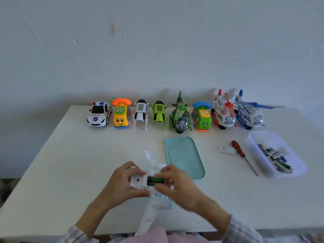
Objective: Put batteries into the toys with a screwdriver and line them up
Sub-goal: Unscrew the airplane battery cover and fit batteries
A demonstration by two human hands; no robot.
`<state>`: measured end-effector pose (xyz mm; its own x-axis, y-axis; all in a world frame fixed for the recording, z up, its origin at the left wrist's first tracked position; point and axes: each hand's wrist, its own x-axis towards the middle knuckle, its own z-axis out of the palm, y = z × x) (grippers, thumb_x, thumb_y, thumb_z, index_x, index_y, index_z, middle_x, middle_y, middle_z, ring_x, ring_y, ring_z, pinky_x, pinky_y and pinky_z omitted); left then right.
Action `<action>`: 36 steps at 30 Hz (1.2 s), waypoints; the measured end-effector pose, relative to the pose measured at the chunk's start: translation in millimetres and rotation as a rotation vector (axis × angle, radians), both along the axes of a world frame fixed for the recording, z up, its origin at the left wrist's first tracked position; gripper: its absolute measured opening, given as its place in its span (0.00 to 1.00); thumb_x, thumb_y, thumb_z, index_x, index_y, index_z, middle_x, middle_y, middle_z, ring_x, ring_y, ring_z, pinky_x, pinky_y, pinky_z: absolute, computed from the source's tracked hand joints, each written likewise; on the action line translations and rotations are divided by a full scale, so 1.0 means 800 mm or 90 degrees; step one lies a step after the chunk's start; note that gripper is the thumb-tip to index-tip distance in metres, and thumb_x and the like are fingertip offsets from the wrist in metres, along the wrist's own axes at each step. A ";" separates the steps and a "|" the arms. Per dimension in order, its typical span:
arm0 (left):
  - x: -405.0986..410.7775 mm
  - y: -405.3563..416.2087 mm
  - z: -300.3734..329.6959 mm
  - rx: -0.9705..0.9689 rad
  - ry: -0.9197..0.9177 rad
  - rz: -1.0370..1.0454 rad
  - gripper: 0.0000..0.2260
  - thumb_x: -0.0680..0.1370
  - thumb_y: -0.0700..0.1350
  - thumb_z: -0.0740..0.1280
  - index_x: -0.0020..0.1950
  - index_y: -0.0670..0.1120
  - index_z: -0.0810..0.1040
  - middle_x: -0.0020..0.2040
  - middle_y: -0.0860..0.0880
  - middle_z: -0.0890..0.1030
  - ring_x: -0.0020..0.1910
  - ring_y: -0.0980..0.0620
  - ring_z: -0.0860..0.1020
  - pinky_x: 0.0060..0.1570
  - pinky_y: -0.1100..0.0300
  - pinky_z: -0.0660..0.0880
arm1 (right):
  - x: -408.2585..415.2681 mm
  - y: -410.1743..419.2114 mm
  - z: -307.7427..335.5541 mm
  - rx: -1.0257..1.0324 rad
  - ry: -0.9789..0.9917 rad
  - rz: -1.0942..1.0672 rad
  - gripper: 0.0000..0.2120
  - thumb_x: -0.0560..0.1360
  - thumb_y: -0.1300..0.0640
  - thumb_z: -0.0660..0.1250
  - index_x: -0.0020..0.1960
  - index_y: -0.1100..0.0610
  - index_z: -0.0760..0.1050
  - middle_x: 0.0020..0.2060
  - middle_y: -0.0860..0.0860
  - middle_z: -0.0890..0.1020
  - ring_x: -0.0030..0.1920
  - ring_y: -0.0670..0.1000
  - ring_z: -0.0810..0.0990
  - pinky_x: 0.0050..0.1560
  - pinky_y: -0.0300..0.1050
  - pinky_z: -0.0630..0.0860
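**One battery going in, eight toys waiting**

Both my hands are busy at the near edge of the table. My left hand curls around the white toy plane, which lies belly-up, thumb and fingers clamping its body. My right hand pinches a green battery between its fingertips, seating it in the open compartment just under them; blur hides exactly how those fingers lie.

I judge the plane light, hollow and stiff, with slick plastic and thin wings that could snap, so I hold it by the thick body beside the compartment, never by a wing. The battery is small, smooth and apt to roll.

Just beyond my right fingers lies a teal lid. Further right of them rest the white battery cover and, touching it, the red-handled screwdriver; beyond that, a clear tub of batteries.

Farthest from my fingers, along the wall, eight toys stand in line, from the police car at the left end to the blue helicopter at the right.
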<state>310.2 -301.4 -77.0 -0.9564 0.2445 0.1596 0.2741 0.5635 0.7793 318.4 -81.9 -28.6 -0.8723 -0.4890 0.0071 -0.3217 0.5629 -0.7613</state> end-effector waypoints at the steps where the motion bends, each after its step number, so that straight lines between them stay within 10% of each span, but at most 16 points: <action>1: -0.001 -0.001 0.001 -0.001 -0.006 -0.003 0.26 0.54 0.67 0.78 0.47 0.58 0.82 0.47 0.60 0.75 0.42 0.56 0.78 0.37 0.67 0.75 | -0.010 0.013 0.007 -0.049 -0.012 -0.050 0.10 0.74 0.55 0.69 0.55 0.53 0.81 0.48 0.49 0.77 0.42 0.44 0.77 0.45 0.35 0.74; 4: 0.001 0.005 0.008 -0.003 -0.006 -0.027 0.27 0.54 0.68 0.79 0.48 0.58 0.83 0.49 0.59 0.75 0.44 0.55 0.78 0.38 0.70 0.73 | -0.047 0.076 0.014 -0.096 0.024 -0.245 0.08 0.73 0.60 0.71 0.52 0.55 0.81 0.42 0.47 0.80 0.38 0.42 0.75 0.39 0.31 0.70; 8: 0.007 0.034 0.024 0.049 0.011 -0.048 0.26 0.54 0.62 0.82 0.49 0.54 0.85 0.47 0.56 0.77 0.43 0.54 0.78 0.38 0.70 0.72 | -0.094 0.175 -0.017 0.147 0.039 -0.372 0.11 0.74 0.63 0.68 0.56 0.56 0.79 0.50 0.47 0.77 0.47 0.49 0.76 0.44 0.35 0.65; 18: -0.006 0.197 0.026 0.050 0.067 -0.053 0.31 0.55 0.70 0.76 0.52 0.54 0.84 0.43 0.59 0.73 0.43 0.57 0.75 0.42 0.70 0.69 | -0.135 0.274 -0.036 0.498 0.069 -0.194 0.17 0.77 0.64 0.61 0.64 0.53 0.73 0.58 0.50 0.75 0.58 0.52 0.71 0.53 0.41 0.67; 36: -0.055 0.353 -0.007 -0.042 0.117 -0.103 0.29 0.59 0.75 0.69 0.51 0.58 0.80 0.47 0.63 0.72 0.53 0.65 0.68 0.54 0.65 0.66 | -0.044 0.342 0.021 0.270 0.232 -0.197 0.23 0.69 0.71 0.68 0.58 0.51 0.76 0.54 0.47 0.76 0.54 0.51 0.74 0.56 0.42 0.70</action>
<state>265.9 -19.2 -82.2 -0.8605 0.4074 0.3059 0.4984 0.5494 0.6706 283.4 192.0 -11.8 -0.9517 -0.2397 0.1918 -0.2920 0.8997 -0.3244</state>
